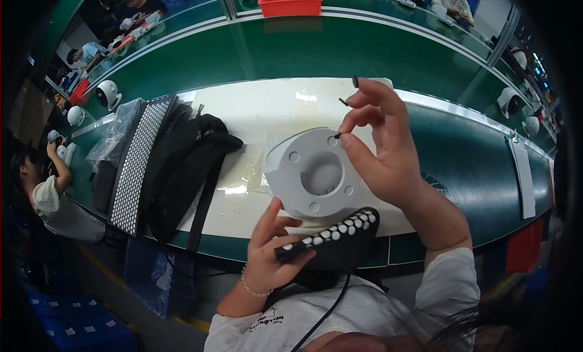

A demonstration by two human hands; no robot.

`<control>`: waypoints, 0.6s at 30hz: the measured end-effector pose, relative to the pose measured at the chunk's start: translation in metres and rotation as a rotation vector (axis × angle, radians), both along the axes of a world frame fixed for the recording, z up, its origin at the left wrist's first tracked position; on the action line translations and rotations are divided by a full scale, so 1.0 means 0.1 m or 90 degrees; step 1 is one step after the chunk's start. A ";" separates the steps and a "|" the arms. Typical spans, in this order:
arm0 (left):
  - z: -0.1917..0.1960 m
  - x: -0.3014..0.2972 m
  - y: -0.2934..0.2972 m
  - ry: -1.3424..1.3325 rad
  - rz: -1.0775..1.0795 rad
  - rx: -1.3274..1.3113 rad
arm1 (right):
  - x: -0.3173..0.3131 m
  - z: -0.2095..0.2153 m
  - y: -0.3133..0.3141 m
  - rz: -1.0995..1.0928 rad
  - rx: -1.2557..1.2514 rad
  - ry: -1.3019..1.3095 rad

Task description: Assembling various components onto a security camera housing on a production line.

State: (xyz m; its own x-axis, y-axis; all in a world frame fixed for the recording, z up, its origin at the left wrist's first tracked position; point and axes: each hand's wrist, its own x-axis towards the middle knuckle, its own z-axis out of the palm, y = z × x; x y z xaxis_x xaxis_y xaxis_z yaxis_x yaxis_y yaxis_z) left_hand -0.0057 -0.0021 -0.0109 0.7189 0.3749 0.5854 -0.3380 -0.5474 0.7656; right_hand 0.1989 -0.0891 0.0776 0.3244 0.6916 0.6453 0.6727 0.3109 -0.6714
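Observation:
A white plastic housing with a large round hole and several small round recesses lies on the pale work mat in front of me. My left hand is closed on a black sheet with white round spots, held tilted at the near side of the housing; a fingertip reaches the housing's edge. My right hand is over the housing's far right side, fingers curved and apart. Small black pads cling to its fingertips. One black pad is at the thumb tip, beside a recess.
A black bag and a larger white-spotted black sheet lie left of the housing, with clear plastic wrapping beside them. White cameras stand on the bench. A red bin is at the back. A co-worker sits at left.

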 end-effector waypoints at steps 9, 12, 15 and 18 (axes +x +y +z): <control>-0.02 0.05 -0.08 0.021 -0.068 0.030 | 0.01 0.03 -0.07 -0.002 -0.065 -0.020; -0.04 0.04 -0.03 0.032 -0.098 0.046 | 0.11 0.01 -0.09 -0.044 -0.020 -0.358; -0.02 0.04 -0.05 0.021 -0.088 0.021 | 0.00 0.08 -0.10 -0.014 -0.006 -0.372; -0.02 0.04 -0.03 0.027 -0.094 0.013 | -0.07 0.17 -0.15 -0.010 -0.054 -0.415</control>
